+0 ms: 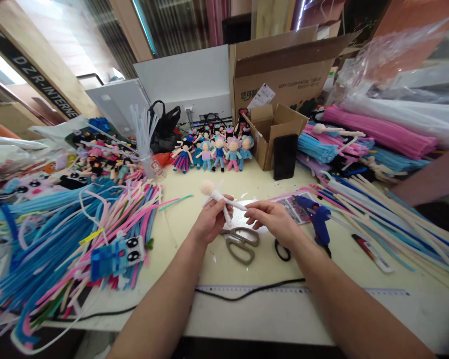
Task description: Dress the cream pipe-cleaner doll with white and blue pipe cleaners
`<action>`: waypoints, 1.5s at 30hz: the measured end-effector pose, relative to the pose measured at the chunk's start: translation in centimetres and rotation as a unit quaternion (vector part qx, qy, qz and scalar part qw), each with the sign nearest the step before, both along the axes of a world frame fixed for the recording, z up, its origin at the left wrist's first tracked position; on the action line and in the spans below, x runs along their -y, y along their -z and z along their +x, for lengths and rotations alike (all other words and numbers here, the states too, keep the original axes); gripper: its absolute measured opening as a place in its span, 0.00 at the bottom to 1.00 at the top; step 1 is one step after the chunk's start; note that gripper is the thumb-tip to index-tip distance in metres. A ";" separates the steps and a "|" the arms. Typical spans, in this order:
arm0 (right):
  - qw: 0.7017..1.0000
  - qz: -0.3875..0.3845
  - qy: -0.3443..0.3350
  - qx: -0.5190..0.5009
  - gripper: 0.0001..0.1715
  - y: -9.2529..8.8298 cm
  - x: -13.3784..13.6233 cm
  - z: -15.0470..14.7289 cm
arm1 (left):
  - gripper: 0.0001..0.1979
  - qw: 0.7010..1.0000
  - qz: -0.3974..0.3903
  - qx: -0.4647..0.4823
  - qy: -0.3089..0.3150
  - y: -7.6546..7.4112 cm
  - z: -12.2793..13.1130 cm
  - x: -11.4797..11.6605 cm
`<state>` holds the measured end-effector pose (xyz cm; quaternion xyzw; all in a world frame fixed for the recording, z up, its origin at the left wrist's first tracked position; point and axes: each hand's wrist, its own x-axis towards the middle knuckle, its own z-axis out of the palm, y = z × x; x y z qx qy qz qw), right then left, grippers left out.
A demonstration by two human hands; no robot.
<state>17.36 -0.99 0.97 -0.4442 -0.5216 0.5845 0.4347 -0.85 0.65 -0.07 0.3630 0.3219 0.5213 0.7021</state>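
A small doll (217,195) with a round beige head and a white wrapped body is held over the middle of the table. My left hand (211,217) is closed around its torso, with the head pointing up and left. My right hand (268,218) pinches the tip of one white leg, stretched out to the right. The other leg hangs downward. Just below my hands lie grey-handled scissors (243,244), their blades partly hidden. A blue glue gun (318,219) rests to the right of my right hand.
Finished dolls (219,152) stand together at the back, beside a small cardboard box (269,129) and a black phone (285,157). Coloured pipe cleaners pile up left (60,239) and right. A ruler (247,290), a black cable and a utility knife (372,253) lie near the front.
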 end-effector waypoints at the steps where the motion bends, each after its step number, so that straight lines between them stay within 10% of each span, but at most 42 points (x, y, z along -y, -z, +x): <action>1: 1.000 -0.001 -0.002 -0.006 0.15 -0.1 0.1 -0.1 | 0.12 1.000 0.006 -0.010 0.003 0.0 0.0 0.0; 11: 0.999 -0.023 -0.018 -0.038 0.16 0.5 0.4 -0.5 | 0.11 0.997 0.033 -0.060 0.026 -0.3 0.2 0.5; 31: 0.963 0.222 0.086 0.122 0.05 0.7 1.5 -0.9 | 0.19 0.982 0.100 -0.152 -0.046 0.3 0.2 0.5; 45: 0.997 0.066 0.031 0.037 0.12 0.0 1.0 -0.8 | 0.16 0.961 0.190 -0.201 -0.025 -0.1 0.5 1.0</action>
